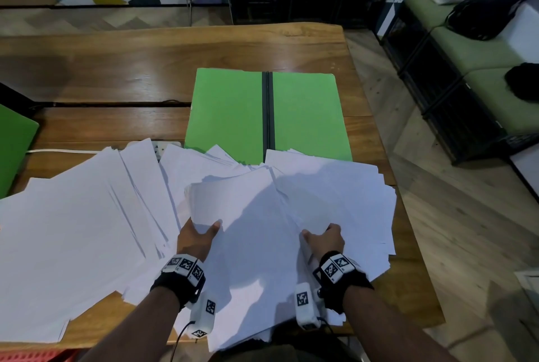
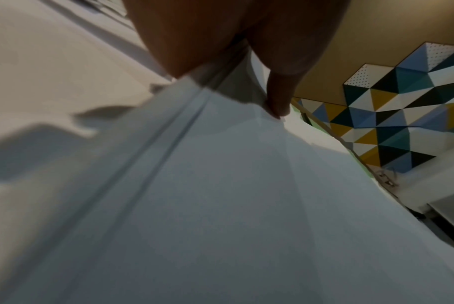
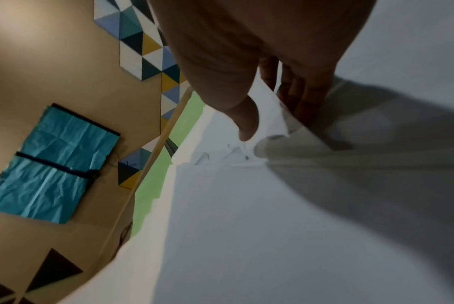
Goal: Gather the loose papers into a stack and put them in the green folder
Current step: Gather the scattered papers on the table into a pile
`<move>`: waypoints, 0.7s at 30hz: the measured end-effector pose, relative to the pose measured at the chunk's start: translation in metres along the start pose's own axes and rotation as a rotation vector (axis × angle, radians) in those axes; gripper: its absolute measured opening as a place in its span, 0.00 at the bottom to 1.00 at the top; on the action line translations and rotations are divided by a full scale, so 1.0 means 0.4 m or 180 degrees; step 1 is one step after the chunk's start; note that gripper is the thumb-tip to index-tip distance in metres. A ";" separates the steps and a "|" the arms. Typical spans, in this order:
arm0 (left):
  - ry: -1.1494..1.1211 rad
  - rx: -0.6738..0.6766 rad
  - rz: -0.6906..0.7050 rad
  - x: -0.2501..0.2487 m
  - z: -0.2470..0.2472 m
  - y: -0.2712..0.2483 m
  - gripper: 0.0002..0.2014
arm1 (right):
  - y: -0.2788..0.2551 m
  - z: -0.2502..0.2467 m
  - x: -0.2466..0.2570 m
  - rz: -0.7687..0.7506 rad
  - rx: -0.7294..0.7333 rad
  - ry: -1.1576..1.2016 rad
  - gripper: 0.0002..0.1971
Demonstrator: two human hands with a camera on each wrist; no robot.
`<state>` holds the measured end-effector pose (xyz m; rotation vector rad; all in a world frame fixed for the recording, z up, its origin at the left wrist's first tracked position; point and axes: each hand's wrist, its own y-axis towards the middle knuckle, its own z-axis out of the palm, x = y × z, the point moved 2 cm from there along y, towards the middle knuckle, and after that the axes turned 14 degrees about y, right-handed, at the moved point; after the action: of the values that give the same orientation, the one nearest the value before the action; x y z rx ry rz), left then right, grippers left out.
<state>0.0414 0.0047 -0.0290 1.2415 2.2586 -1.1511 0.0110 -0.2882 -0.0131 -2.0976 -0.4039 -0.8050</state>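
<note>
**Both hands on paper bundle**

Left hand (image 1: 196, 237) and right hand (image 1: 325, 237) each held a grip on the bundle (image 1: 250, 230), thumbs on top, frame centre. Loose papers (image 1: 73, 230) fanned over the counter (image 1: 116, 69). Open folder (image 1: 227, 113) lay above them, upper centre.

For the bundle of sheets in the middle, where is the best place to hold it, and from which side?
By its two side edges near the near corners, one hand from each side, as the left hand and right hand do now. The bundle is wide, thin and floppy, so a thumb on top with fingers underneath at both edges probably keeps the sheets together. The folder lies open just beyond.
</note>
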 end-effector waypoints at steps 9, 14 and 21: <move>0.0097 0.0034 0.0065 -0.005 0.001 -0.005 0.26 | -0.005 0.020 0.061 0.0429 0.0296 0.0075 0.23; 0.0059 -0.0004 0.0105 -0.015 -0.002 -0.015 0.28 | -0.038 0.039 0.060 0.0546 0.0081 0.0336 0.33; -0.0078 0.0083 0.0065 -0.005 -0.002 -0.010 0.28 | -0.040 0.019 0.081 0.0515 0.0840 -0.0768 0.23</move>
<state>0.0396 0.0032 -0.0253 1.2507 2.2149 -1.1857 0.0295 -0.2725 0.0149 -1.9533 -0.4371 -0.3823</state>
